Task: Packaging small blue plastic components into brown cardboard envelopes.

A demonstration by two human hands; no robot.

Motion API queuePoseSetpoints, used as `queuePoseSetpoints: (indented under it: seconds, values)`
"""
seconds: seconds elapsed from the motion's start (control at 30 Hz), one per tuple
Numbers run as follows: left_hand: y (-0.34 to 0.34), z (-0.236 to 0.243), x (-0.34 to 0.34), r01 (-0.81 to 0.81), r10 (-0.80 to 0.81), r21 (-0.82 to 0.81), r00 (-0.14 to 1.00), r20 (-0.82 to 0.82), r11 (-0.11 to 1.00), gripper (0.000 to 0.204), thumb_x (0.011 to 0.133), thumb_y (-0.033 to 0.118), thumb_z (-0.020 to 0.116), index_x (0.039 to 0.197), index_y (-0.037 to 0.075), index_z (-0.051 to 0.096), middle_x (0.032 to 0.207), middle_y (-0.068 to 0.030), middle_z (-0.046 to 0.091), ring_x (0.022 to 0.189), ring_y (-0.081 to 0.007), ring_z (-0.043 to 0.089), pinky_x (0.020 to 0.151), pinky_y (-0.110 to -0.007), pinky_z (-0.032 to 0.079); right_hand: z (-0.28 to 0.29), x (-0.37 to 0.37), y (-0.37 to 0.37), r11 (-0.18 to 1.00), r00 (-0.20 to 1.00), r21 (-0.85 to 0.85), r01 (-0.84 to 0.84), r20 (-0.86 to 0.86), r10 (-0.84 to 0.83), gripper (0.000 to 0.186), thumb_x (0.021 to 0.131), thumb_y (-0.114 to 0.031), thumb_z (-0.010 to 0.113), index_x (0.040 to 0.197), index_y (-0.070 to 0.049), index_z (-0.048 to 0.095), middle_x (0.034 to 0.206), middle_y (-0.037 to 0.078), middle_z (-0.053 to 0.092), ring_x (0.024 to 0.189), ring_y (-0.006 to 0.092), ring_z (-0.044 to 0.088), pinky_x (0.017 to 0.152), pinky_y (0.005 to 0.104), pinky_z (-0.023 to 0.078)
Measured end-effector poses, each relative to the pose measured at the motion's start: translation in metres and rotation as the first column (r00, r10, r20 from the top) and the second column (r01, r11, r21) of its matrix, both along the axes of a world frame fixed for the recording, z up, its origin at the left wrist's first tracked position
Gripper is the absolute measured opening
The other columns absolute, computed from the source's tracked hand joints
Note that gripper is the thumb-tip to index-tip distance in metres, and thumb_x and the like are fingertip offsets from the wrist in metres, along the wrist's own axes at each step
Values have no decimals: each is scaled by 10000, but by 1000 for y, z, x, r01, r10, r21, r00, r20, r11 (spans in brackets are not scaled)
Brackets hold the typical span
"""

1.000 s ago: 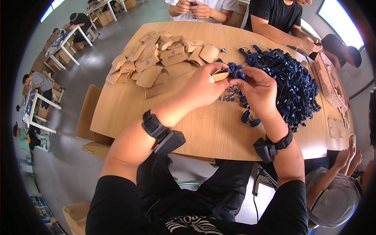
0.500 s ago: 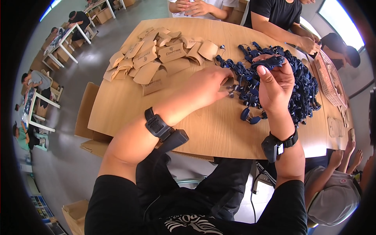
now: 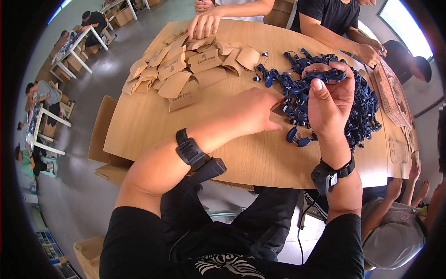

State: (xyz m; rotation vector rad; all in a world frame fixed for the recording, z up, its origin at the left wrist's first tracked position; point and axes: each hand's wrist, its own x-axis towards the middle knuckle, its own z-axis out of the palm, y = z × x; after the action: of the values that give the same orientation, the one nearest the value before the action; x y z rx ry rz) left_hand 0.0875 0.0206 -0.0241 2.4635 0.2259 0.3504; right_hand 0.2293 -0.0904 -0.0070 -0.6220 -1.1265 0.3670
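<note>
My right hand (image 3: pixel 331 104) is closed round a bundle of navy earphones (image 3: pixel 329 76), the cord folded into a compact coil between thumb and fingers. To its left, my left hand (image 3: pixel 260 104) grips a brown cardboard pillow box (image 3: pixel 279 110); thumb and fingers are at its two sides and the hand hides most of it. A large heap of navy earphones (image 3: pixel 364 104) lies behind and to the right of my right hand. At the far left of the table is a pile of brown pillow boxes (image 3: pixel 204 63).
Across the wooden table (image 3: pixel 223 153), another person's hand (image 3: pixel 204 24) rests on the box pile. A second person's hands (image 3: pixel 371 52) are at the far right, near a pink woven basket (image 3: pixel 390 93). An open carton (image 3: pixel 100 135) stands beside the left table edge.
The person opposite has reached a hand down onto the box pile. My right hand has shifted slightly right with the earphones. My left thumb has spread farther from its fingers.
</note>
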Motion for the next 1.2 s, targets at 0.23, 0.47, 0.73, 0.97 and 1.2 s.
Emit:
queuePoseSetpoints:
  seconds: [0.23,0.47,0.73,0.97,1.2]
  values:
    - [-2,-14,1,32,2,-290,993,116,957,457,673,223,861,1007,15,629,874,-69,671,792,-163,624,766,-298,505,0,-10,-5,994,988,-27,110,108,-107,396,816,142,648,1082,-54,430,1039,150,614,987,213,633,800,274,530]
    - [-5,-18,3,75,38,-651,987,159,756,401,668,123,866,985,41,635,865,10,619,792,-82,546,742,-245,494,1,-21,-10,969,933,14,245,267,-240,422,826,140,637,1126,-5,378,1074,215,593,975,221,636,798,286,557]
    - [-1,-15,4,145,-16,-676,981,193,723,384,660,156,877,926,39,627,837,8,606,790,-81,554,742,-246,484,-3,-12,-2,945,852,-31,324,444,-278,306,801,152,647,1060,27,542,996,133,636,929,178,641,793,273,533]
    - [4,-23,6,127,-28,-650,986,161,749,422,669,178,878,969,30,621,831,5,614,796,-79,564,753,-239,478,4,-9,-5,895,764,-207,396,614,-196,269,750,130,687,964,-17,620,916,69,672,731,133,637,555,258,510]
    - [5,-21,6,148,-49,-609,983,177,779,444,663,168,881,995,26,624,879,-8,635,791,-89,567,764,-244,484,-2,-1,-1,804,614,65,591,610,-501,263,727,100,722,920,-26,595,874,74,672,703,157,613,528,234,451]
